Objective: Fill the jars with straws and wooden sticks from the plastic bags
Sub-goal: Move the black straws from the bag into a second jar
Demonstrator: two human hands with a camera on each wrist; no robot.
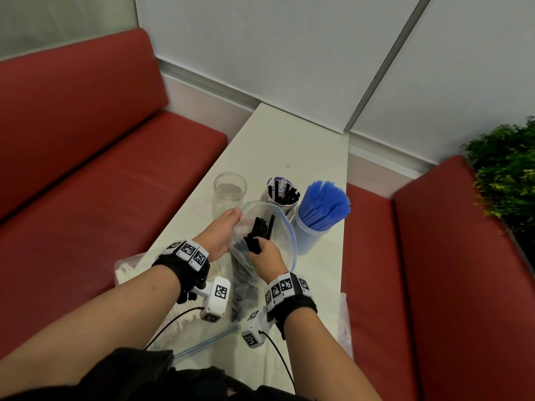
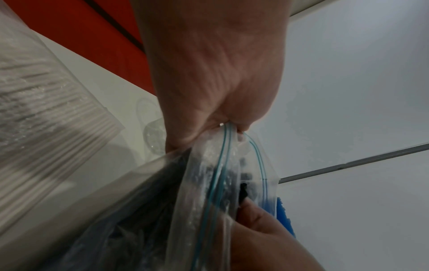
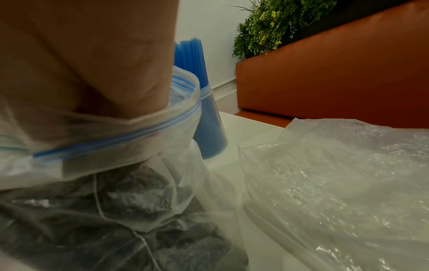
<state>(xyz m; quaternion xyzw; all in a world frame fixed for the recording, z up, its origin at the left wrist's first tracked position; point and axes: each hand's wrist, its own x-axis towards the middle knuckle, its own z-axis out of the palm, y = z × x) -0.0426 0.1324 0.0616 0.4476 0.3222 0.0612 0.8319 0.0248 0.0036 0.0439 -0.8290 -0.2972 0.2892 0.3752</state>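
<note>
A clear zip bag [image 1: 278, 230] with a blue seal stands open in the middle of the white table [image 1: 289, 140], full of black straws [image 1: 260, 230]. My left hand [image 1: 223, 233] pinches the bag's rim [image 2: 226, 128] on its left side. My right hand [image 1: 265, 253] is inside the bag mouth and grips a bunch of the black straws; the bag rim [image 3: 139, 132] wraps round that hand. Behind stand an empty glass jar [image 1: 228, 195], a jar holding black straws [image 1: 282, 195] and a jar packed with blue straws [image 1: 318, 215].
A bag of pale sticks [image 1: 130, 273] lies under my left forearm. Another clear bag [image 3: 336, 183] lies at the table's right front. Red bench seats [image 1: 101, 169] flank the table on both sides. A green plant [image 1: 503, 169] sits behind the right bench.
</note>
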